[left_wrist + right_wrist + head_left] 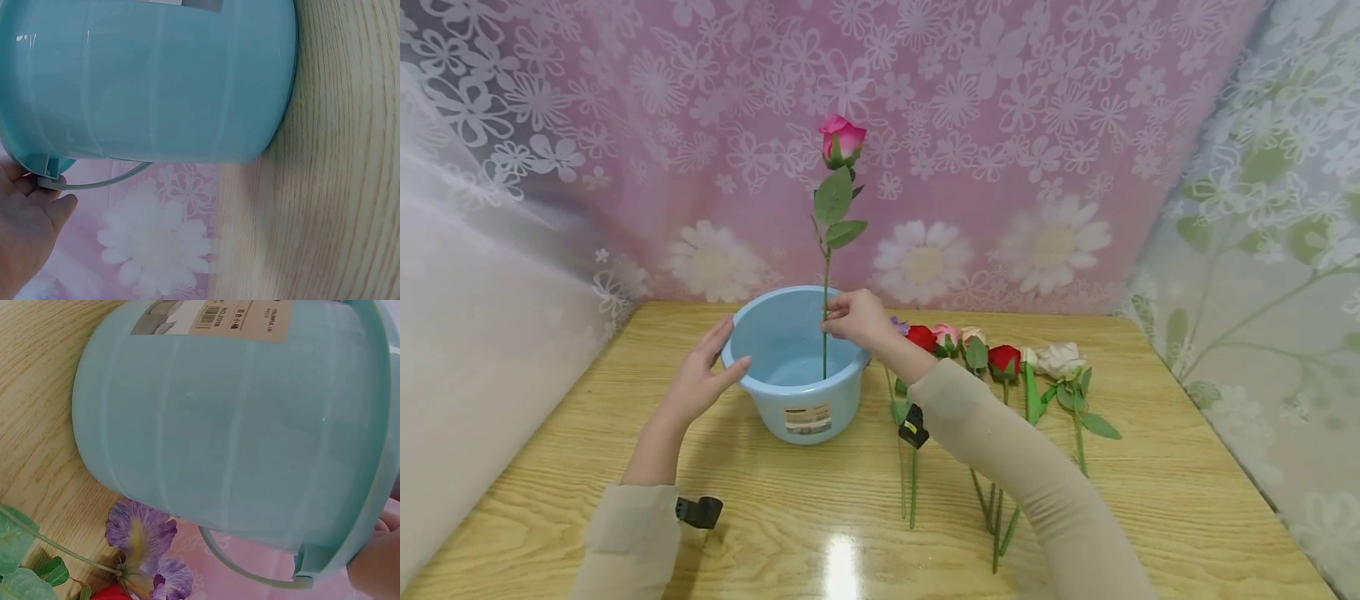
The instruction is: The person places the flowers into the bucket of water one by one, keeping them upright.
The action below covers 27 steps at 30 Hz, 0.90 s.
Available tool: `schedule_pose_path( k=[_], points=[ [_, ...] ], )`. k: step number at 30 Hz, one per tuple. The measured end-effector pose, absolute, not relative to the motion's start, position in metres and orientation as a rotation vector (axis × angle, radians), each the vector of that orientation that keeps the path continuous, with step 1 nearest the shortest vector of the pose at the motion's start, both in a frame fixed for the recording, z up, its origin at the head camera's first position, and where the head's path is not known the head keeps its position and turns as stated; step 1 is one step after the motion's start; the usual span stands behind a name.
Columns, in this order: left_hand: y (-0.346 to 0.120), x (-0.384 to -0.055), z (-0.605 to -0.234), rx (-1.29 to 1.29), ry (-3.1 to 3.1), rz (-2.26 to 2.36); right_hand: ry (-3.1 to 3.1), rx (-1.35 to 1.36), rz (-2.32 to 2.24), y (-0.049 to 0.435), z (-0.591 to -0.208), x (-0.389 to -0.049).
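A pink rose [842, 140] with green leaves stands upright over a light blue bucket [847, 404], its stem [825, 350] reaching down inside. My right hand [859, 319] pinches that stem between thumb and fingers at the bucket's right rim. In the right wrist view, part of the hand [378, 565] shows beside the rim, and the rose is out of sight. At the left rim, my left hand [700, 379] touches the bucket with its fingers extended. The left wrist view has its fingertips at the rim by the joint of the bucket's handle [106, 184], the thumb apart.
Right of the bucket, several flowers lie on the wooden table [790, 508]: red roses [1004, 360], a pink one [947, 335], a white one [1062, 360] and a purple flower [140, 534]. My right forearm crosses over their stems. A floral curtain [1000, 167] hangs behind.
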<state>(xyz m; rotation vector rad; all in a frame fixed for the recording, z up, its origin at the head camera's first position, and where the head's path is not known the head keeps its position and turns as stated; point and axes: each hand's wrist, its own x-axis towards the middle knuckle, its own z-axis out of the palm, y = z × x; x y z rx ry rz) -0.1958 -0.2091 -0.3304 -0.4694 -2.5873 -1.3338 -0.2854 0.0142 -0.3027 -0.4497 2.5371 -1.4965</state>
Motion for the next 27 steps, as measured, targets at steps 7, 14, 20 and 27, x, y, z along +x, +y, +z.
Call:
schedule_pose_path(
  k=[7,14,20,27],
  points=[
    [-0.210,-0.198,-0.333,-0.474,-2.576,-1.342,2.514,-0.446,-1.471,0.021,-0.297,-0.282],
    [-0.210,-0.198,-0.333,-0.483,-2.574,-1.329,2.445,-0.487,-1.543,0.032,-0.292,-0.276],
    [-0.210,-0.198,-0.335,-0.481,-2.573,-1.329,2.377,-0.503,-1.630,0.048,-0.291,-0.272],
    [-0.210,-0.199,-0.336,-0.490,-2.553,-1.337,2.293,-0.458,-1.747,0.072,-0.287,-0.265]
  ],
)
